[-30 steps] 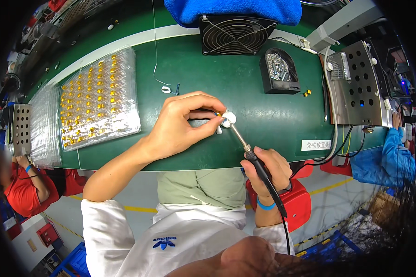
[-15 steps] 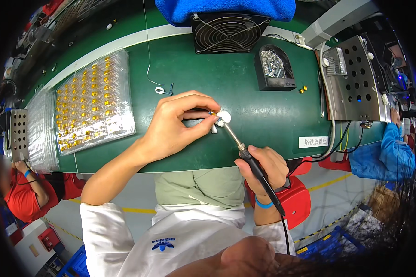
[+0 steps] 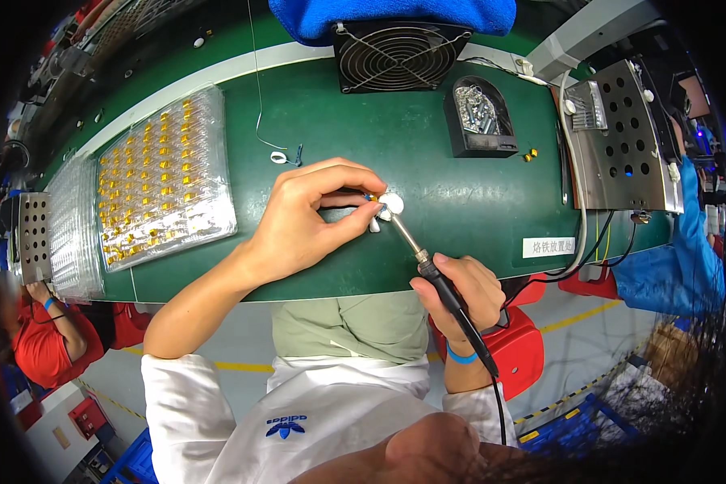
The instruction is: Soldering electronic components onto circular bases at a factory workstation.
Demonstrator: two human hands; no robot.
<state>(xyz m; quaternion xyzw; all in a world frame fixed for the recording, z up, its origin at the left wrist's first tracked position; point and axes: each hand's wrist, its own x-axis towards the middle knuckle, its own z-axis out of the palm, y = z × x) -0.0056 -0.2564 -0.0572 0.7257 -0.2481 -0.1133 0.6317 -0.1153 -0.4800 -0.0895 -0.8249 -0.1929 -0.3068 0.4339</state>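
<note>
In my right hand (image 3: 469, 292) is a black-handled soldering iron (image 3: 444, 290), slanting up and left so that its tip meets the work in front of my left hand. The thumb and fingertips of my left hand (image 3: 310, 214) pinch a small part (image 3: 372, 197) with yellow and blue on it, mostly covered by the fingers. Right at those fingertips is a small white round piece (image 3: 392, 202), with another small white bit (image 3: 374, 227) just below. Whether the iron's tip touches metal is too small to tell.
A clear tray of yellow parts (image 3: 230, 202) lies left. Behind stand a black fan (image 3: 399, 58) and a black bin (image 3: 484, 148) of metal pieces. Two yellow parts (image 3: 530, 155) lie beside the bin. A perforated metal box (image 3: 649, 173) and cables are at right. Co-workers sit both sides.
My hands and the soldering iron keep almost the same place. At the far right, the co-worker in blue has shifted position.
</note>
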